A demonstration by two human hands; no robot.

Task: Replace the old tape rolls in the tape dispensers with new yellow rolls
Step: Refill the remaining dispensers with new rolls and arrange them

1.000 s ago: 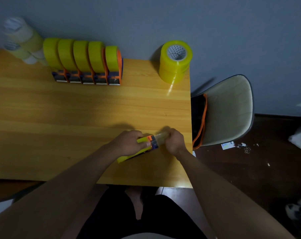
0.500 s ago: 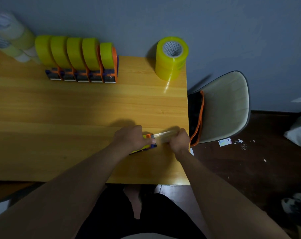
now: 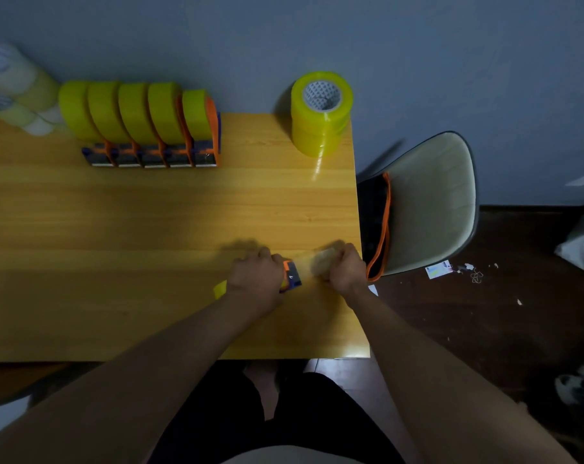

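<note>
The left hand [image 3: 255, 281] grips a tape dispenser [image 3: 290, 278] on the wooden table [image 3: 150, 222]. Just to its right, the right hand [image 3: 345, 267] pinches a clear strip of tape [image 3: 312, 262] stretched from the dispenser's mouth.

Table [image 3: 150, 212] — smooth glossy wood grain, stacked tape rolls [image 3: 320, 115] — glossy translucent yellow film, chair [image 3: 431, 202] matt.

Bare table [image 3: 150, 222] lies between the hands and the far dispensers [image 3: 153, 155]; stacked rolls [image 3: 320, 118] block the far right corner.
</note>
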